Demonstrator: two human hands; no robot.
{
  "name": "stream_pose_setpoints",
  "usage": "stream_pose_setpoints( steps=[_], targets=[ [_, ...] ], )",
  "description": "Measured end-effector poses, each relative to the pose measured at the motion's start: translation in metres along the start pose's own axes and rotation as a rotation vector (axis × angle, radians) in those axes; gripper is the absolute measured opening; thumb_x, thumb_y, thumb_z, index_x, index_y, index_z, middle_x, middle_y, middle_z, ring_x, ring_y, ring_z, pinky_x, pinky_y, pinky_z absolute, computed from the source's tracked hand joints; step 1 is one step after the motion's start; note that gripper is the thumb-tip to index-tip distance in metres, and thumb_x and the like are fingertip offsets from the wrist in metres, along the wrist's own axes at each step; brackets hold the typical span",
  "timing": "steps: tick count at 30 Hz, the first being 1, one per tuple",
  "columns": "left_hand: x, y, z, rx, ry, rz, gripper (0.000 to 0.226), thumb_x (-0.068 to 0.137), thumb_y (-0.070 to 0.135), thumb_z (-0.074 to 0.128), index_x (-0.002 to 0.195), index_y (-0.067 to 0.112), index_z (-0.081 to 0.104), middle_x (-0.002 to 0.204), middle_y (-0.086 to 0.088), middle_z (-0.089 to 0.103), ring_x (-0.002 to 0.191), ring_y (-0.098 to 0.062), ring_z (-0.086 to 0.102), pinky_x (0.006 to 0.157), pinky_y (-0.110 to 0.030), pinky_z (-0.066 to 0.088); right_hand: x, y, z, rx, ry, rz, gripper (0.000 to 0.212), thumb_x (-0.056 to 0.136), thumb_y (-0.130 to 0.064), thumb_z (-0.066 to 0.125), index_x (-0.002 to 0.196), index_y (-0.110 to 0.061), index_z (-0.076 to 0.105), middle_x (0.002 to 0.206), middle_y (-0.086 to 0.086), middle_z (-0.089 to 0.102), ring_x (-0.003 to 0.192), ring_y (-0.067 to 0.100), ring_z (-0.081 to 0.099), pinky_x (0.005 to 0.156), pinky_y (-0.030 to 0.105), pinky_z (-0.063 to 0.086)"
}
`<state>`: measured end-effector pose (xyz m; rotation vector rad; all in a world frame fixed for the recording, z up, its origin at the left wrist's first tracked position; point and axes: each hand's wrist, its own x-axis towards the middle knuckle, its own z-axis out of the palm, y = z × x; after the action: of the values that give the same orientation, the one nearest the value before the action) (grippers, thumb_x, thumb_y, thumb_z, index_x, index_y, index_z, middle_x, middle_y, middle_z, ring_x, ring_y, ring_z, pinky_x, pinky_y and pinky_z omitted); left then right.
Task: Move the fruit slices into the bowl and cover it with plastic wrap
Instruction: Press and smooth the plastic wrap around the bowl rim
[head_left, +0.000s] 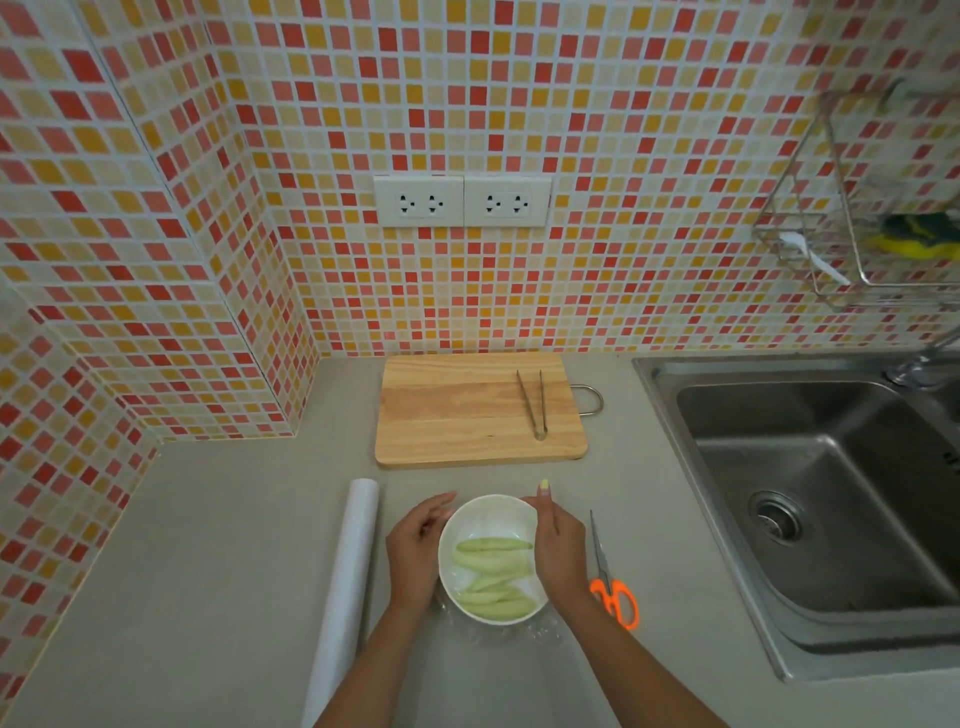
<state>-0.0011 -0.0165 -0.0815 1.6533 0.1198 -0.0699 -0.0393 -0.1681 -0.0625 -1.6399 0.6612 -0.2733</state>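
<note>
A white bowl (448, 566) stands on the grey counter close in front of me, with several pale green fruit slices (493, 551) lying inside. Clear plastic wrap (498, 636) lies over it, and its crinkled edge shows on the counter below the bowl. My left hand (415, 551) rests against the bowl's left side, its fingers reaching along the far-left rim. My right hand (558, 551) lies along the right side and pinches the wrap at the far-right rim, one finger raised.
A white roll of wrap (348, 582) lies left of the bowl, and orange-handled scissors (615, 597) lie right of it. Behind, a wooden cutting board (457, 415) carries metal tongs (535, 405). A steel sink (810, 467) fills the right side, under a wire rack (857, 234).
</note>
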Motion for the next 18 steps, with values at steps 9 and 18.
stream_pose_setpoints(
  steps=[9,18],
  targets=[
    [-0.008,0.005,-0.009,0.267,-0.065,0.014,0.053,0.098,0.052,0.025,0.116,0.029,0.069,0.102,0.018,0.062,0.110,-0.009,0.060,0.104,-0.035,0.044,-0.002,0.000,0.000,0.075,0.015,0.043,0.051,0.099,-0.044,0.035,0.078,-0.020,0.074,0.079,-0.003,0.074,0.081,0.011,0.069,0.071,0.024,0.051],
    [-0.024,0.028,0.008,-0.078,-0.097,0.009,0.044,0.105,0.032,0.025,0.141,0.024,0.047,0.137,0.007,0.057,0.127,-0.004,0.051,0.112,-0.027,0.034,0.006,-0.012,-0.013,0.174,-0.167,0.016,0.045,0.102,-0.034,0.034,0.104,-0.010,0.073,0.105,-0.001,0.073,0.103,0.008,0.066,0.090,0.020,0.048]
  ],
)
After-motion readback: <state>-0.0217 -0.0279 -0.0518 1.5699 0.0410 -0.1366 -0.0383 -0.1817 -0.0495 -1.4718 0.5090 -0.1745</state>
